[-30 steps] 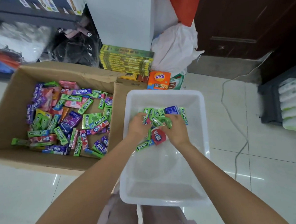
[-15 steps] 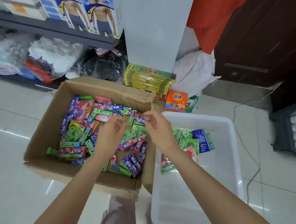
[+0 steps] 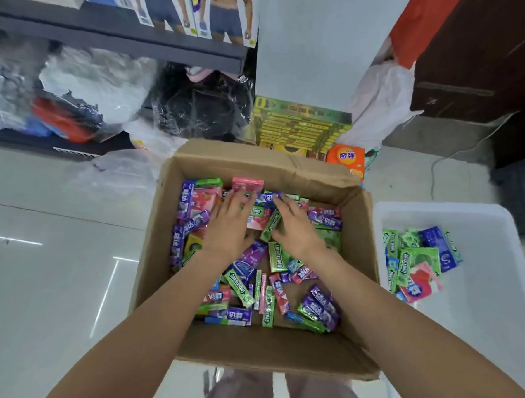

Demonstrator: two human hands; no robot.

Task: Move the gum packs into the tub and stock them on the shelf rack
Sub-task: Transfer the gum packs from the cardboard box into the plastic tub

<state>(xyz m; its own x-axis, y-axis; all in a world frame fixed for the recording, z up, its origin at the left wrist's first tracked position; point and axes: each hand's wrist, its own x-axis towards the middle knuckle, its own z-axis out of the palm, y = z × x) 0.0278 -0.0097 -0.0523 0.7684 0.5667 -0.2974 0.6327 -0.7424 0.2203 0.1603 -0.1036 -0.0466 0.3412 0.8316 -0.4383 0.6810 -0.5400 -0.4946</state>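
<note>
Both hands lie flat with fingers spread on colourful gum packs (image 3: 278, 256) inside the brown cardboard box (image 3: 265, 348). The left hand (image 3: 229, 227) and right hand (image 3: 296, 231) grip nothing. A white plastic tub (image 3: 486, 317) sits just beside it

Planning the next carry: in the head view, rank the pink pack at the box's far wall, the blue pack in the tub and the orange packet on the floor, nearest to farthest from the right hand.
1. Pink pack: just left of and beyond the right hand, inside the cardboard box.
2. Orange packet: on the floor behind the box's far right corner.
3. Blue pack: far right, in the tub.
</note>
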